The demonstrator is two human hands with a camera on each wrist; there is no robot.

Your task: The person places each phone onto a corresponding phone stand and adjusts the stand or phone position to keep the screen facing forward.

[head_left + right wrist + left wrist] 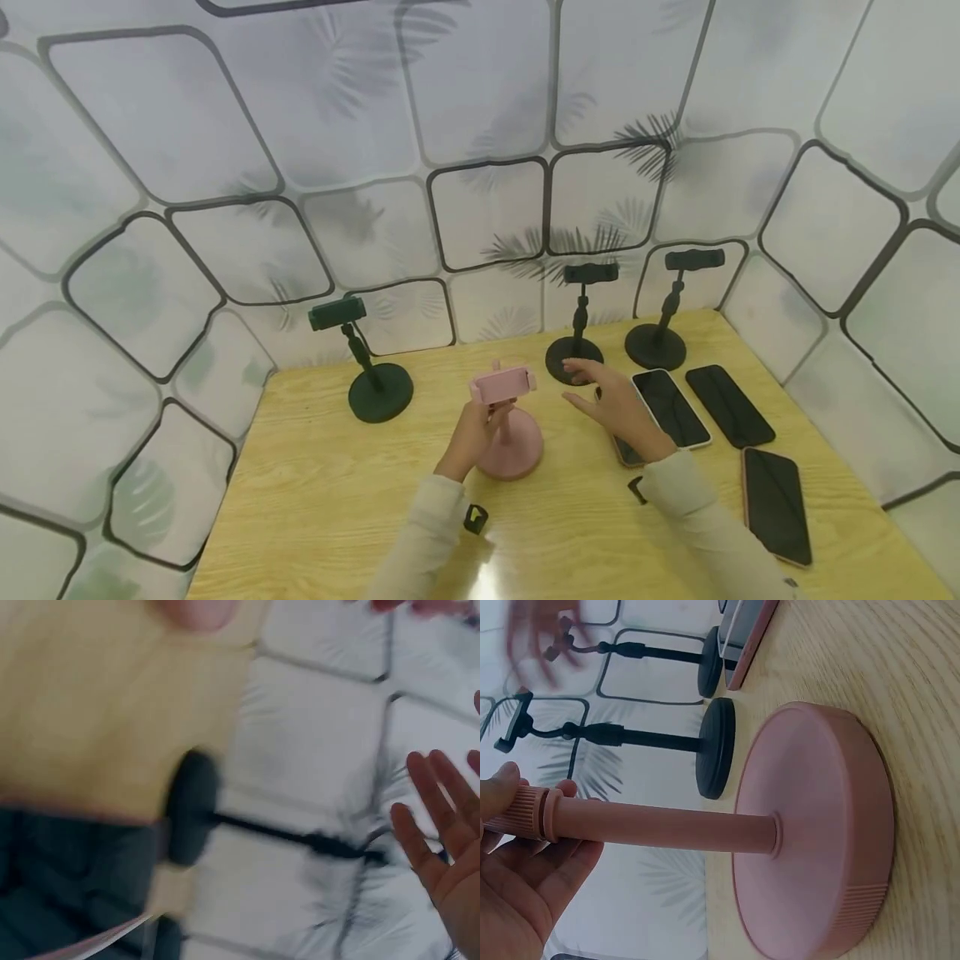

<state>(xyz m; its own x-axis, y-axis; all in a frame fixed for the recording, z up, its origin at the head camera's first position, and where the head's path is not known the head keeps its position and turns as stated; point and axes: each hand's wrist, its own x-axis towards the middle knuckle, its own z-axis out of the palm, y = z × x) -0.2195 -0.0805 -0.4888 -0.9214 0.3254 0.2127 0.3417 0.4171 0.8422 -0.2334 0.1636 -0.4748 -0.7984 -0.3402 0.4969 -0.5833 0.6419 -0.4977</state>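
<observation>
A pink phone stand [517,450] with a round base stands upright on the wooden table. My left hand [471,435] grips its post just under the pink clamp. In the left wrist view, the fingers and thumb of that left hand [525,892] wrap the ribbed collar of the pink post [667,826]. To the right of the stand, my right hand [622,410] hovers with its fingers spread, holding nothing. Below it lies a phone [628,452], partly hidden by the hand and forearm. The right wrist view shows the right palm [461,896] with loosely extended fingers.
Two black phone stands [574,360] [656,345] stand at the back right, and a dark green one [381,392] at the back left. Three more phones [671,408] [729,406] [777,506] lie on the right side. A patterned curtain [487,217] rises behind the table [315,483].
</observation>
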